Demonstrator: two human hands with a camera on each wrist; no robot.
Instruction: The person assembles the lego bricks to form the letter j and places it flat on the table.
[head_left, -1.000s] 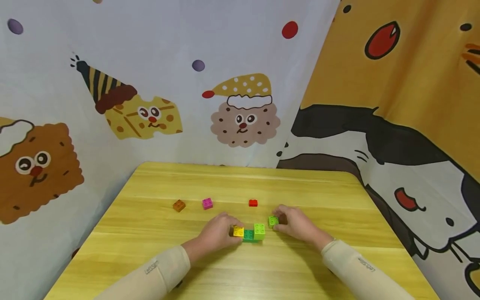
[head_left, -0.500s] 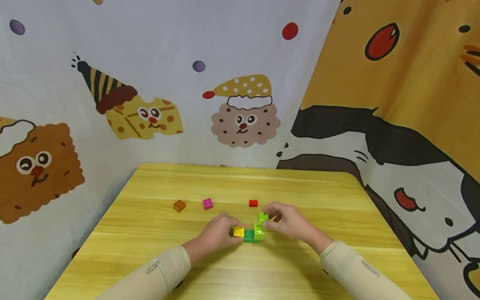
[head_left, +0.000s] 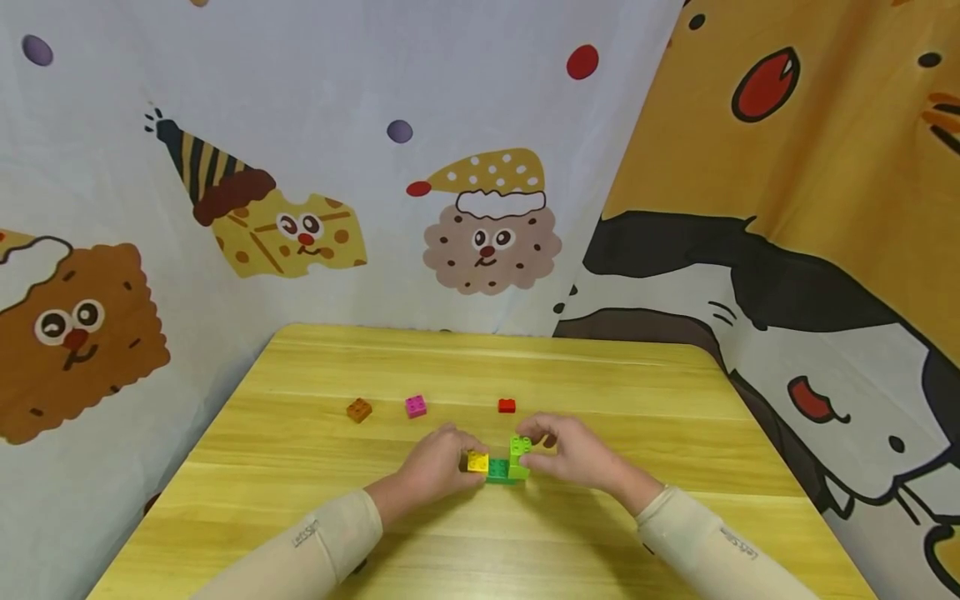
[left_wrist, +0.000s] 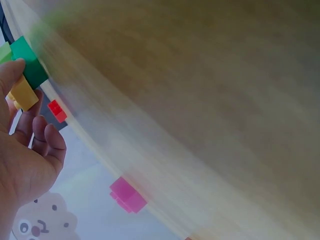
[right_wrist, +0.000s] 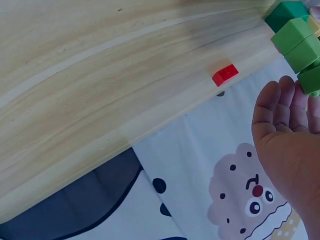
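Note:
My left hand [head_left: 431, 463] pinches a yellow toy brick [head_left: 477, 462], which sits on the left end of a dark green brick [head_left: 497, 469]. On that base's right end stands a light green block [head_left: 518, 472]. Directly above it, my right hand [head_left: 576, 457] holds another light green brick [head_left: 521, 445] between thumb and fingers. In the right wrist view this held brick [right_wrist: 310, 79] is at the top of the light green stack [right_wrist: 300, 50], slightly out of line with it. Whether the studs are joined cannot be seen.
Behind the hands on the wooden table [head_left: 480, 542] lie a red brick [head_left: 507, 406], a magenta brick [head_left: 416, 407] and an orange-brown brick [head_left: 358, 410]. A printed cloth [head_left: 337, 108] hangs beyond the table's far edge.
My right hand has carried the light green brick left from beside the build to above the light green block. My left hand has kept its grip on the yellow brick.

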